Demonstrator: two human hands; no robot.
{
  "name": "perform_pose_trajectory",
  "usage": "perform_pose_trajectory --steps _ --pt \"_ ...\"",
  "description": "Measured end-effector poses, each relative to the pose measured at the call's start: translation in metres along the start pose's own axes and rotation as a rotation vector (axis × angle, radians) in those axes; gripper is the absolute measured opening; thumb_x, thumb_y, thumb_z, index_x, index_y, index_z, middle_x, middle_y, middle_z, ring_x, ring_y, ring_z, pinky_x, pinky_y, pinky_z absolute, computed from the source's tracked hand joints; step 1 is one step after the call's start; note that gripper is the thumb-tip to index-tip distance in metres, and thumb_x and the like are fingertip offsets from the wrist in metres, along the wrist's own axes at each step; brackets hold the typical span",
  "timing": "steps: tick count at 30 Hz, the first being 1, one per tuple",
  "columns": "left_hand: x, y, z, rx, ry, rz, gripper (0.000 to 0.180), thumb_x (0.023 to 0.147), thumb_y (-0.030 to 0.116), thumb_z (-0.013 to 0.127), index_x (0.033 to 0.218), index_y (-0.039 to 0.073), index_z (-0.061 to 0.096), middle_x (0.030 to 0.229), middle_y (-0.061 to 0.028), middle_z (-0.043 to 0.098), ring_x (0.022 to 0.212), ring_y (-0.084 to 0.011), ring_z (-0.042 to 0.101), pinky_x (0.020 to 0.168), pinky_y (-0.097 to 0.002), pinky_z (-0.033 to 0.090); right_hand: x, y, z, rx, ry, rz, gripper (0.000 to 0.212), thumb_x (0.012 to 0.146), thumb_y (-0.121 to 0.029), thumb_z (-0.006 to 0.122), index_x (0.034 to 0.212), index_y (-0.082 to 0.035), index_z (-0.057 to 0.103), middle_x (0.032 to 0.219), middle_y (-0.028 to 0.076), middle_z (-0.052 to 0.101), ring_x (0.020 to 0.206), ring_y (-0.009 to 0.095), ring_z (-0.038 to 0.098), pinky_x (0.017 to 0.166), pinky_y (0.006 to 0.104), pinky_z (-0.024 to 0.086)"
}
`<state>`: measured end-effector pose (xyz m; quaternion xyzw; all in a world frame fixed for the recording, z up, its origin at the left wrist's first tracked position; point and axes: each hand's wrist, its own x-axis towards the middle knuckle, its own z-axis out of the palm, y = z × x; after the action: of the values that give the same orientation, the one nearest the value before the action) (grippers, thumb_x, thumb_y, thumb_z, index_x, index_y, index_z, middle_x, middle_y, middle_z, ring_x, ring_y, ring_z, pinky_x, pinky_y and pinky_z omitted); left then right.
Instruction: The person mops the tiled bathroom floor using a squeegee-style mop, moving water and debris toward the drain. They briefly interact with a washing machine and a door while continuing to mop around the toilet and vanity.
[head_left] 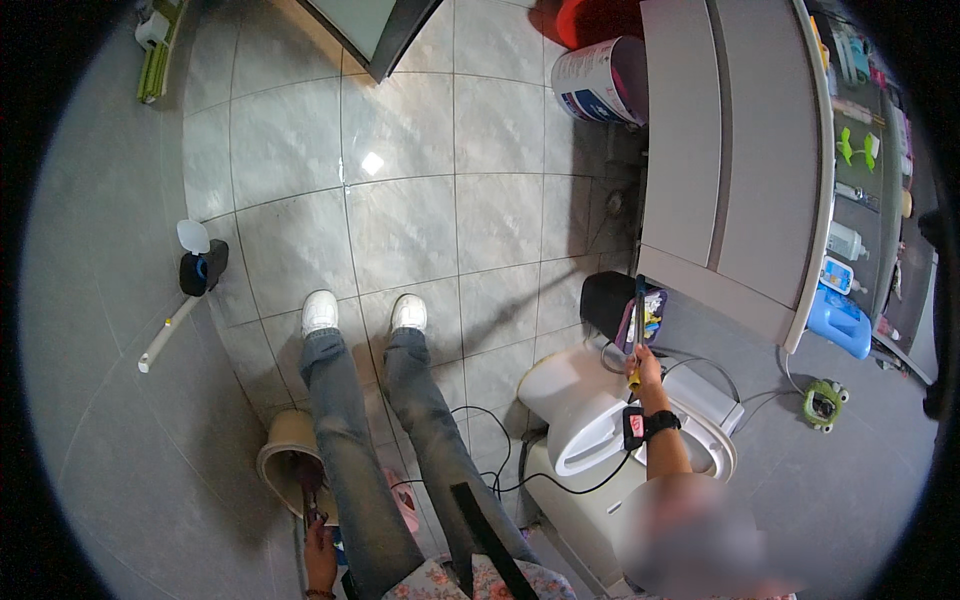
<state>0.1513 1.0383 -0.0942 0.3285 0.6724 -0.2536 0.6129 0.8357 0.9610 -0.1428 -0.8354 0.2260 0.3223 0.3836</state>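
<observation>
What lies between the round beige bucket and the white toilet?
In the head view: two blue-denim legs, a pink slipper, a thin black cable and grey floor tiles.

No words can be read clearly; the white bucket [583, 82] bears dark lettering and a blue label on its side, too small to make out; a black device [634, 428] just behind the right hand [648, 370] shows a pinkish-red sign, unclear; at the right, a blue-and-white pack [836, 274] carries blurred markings.
</observation>
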Motion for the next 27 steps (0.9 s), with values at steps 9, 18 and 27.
perform_pose_trajectory --steps 9,18,27 --pt "0.011 -0.006 0.009 -0.164 0.030 -0.070 0.044 0.088 0.033 0.043 0.119 0.002 0.043 0.122 -0.0153 0.043 0.113 -0.0270 0.042 0.093 -0.0394 0.035 0.029 -0.015 0.023 0.006 -0.029 0.068 0.010 0.084 -0.016 0.046 0.087 -0.009 0.041 0.061 0.004 0.043 0.044 0.011 0.039 0.039 0.0236 0.034" --pt "0.018 -0.005 0.017 -0.150 -0.011 -0.027 0.040 0.088 0.030 0.044 0.118 0.003 0.045 0.120 -0.0129 0.046 0.109 -0.0277 0.044 0.093 -0.0396 0.035 0.027 -0.033 0.009 -0.015 -0.100 0.108 0.015 0.086 -0.023 0.047 0.094 -0.012 0.039 0.063 0.003 0.042 0.046 0.009 0.039 0.039 0.0218 0.033" --pt "0.018 0.000 0.014 -0.093 0.060 -0.034 0.034 0.088 0.018 0.045 0.118 0.003 0.043 0.103 -0.0141 0.055 0.094 -0.0239 0.053 0.079 -0.0331 0.042 0.024 -0.066 0.020 -0.070 -0.087 0.231 0.019 0.087 -0.023 0.045 0.080 -0.010 0.034 0.059 0.002 0.039 0.042 0.007 0.036 0.035 0.0188 0.031"
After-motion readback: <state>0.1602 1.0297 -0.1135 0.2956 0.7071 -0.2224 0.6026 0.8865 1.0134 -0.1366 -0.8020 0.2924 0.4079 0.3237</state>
